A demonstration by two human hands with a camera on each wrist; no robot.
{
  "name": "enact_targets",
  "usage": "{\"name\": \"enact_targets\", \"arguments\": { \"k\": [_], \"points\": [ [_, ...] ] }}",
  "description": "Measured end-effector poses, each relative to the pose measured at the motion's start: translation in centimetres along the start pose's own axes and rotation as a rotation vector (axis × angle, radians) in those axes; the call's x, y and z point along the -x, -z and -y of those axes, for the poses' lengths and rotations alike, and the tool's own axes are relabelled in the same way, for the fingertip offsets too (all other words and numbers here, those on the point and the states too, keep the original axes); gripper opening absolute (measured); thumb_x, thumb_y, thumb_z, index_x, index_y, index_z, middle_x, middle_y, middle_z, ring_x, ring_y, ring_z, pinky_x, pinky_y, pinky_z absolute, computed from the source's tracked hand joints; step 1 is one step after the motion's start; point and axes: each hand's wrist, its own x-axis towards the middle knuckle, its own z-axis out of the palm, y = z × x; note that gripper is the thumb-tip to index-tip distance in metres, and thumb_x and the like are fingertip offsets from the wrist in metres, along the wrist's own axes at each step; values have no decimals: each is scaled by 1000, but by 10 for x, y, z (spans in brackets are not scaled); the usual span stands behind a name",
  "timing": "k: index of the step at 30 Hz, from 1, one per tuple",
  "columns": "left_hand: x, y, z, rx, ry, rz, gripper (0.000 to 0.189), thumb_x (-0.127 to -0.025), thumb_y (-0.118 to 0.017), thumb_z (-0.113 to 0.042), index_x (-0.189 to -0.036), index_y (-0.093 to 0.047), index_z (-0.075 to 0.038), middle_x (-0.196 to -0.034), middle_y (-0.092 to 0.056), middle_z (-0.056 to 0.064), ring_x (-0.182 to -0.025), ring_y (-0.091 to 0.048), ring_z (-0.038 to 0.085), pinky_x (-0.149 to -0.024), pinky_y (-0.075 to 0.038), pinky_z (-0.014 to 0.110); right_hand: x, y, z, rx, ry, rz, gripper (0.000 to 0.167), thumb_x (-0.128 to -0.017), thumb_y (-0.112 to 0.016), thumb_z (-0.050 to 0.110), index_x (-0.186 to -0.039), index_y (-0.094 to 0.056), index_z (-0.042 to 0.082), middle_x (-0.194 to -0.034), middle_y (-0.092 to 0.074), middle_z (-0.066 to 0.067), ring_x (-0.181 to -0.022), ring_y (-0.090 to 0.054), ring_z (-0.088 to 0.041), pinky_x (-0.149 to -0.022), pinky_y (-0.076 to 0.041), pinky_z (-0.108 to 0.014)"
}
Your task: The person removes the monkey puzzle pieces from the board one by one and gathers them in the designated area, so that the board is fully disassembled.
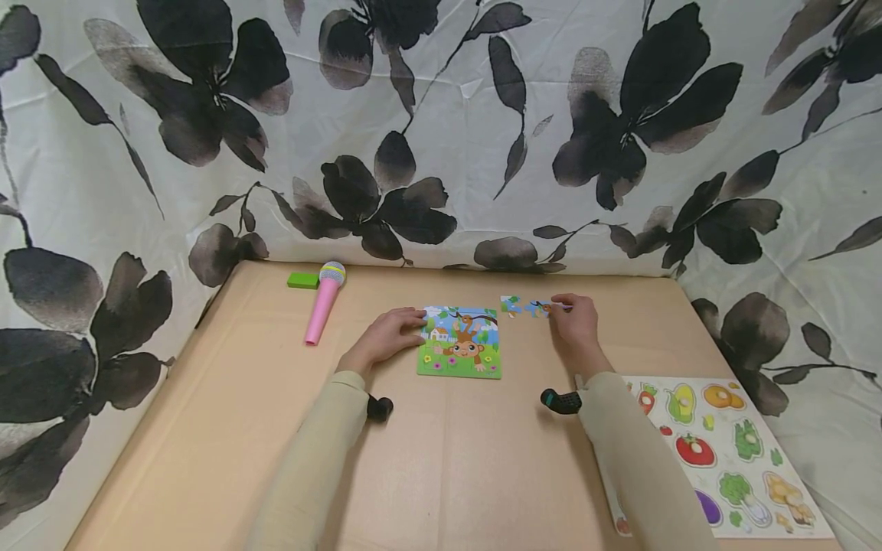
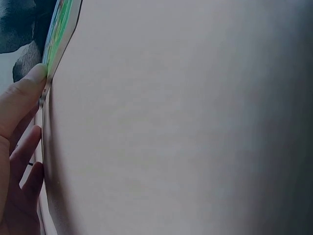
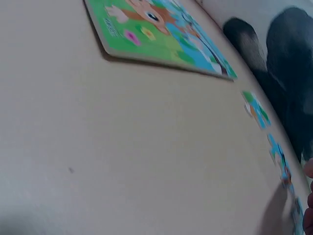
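A picture puzzle board with a cartoon monkey lies flat on the table. My left hand is at its left side, fingertips and thumb against the edge; in the left wrist view the thumb touches the board's rim. Right of the board, two small puzzle pieces lie in a row. At the end of that row my right hand pinches another puzzle piece, mostly hidden under the fingers. The right wrist view shows this piece low beside the fingertips.
A pink toy microphone and a green block lie at the back left. A white board with vegetable pictures is at the right, partly under the right sleeve. Flower-patterned cloth borders the table's back edge.
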Motion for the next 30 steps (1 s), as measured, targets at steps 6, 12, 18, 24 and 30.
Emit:
{"name": "enact_targets", "arguments": {
  "k": [6,12,18,24,30],
  "points": [
    [1,1,-1,0,9,4,43,-91,-70,-25,-129,-65,-5,-146,-50,4,-141,-36,26,-117,-25,44,7,-19,22,-68,25,108,30,-100,-54,14,-125,-64,0,-123,-59,-19,-105,-55,-32,-85,-47,-40],
    [2,2,-4,1,14,9,43,-91,-71,-25,-129,-65,-5,-146,-50,4,-141,-36,26,-117,-24,46,21,-39,44,-148,12,231,32,-100,-55,20,-127,-62,4,-129,-54,-13,-108,-54,-29,-87,-48,-40],
    [2,2,-5,5,19,13,43,-91,-71,-25,-129,-65,-5,-146,-50,3,-141,-36,26,-118,-24,45,35,-55,64,-205,37,330,33,-101,-55,21,-130,-61,6,-131,-54,-11,-110,-53,-28,-87,-49,-39],
    [2,4,-5,5,14,11,43,-91,-71,-24,-129,-65,-5,-146,-50,4,-141,-36,26,-117,-24,46,45,-68,79,-194,80,382,33,-100,-58,22,-129,-62,7,-125,-60,-10,-112,-58,-28,-94,-48,-42],
    [2,3,-4,9,9,7,42,-91,-71,-24,-128,-65,-4,-145,-51,4,-140,-37,26,-117,-25,45,51,-82,87,-192,86,431,32,-99,-60,22,-127,-63,7,-122,-64,-9,-113,-60,-26,-94,-50,-42]
  ]
}}
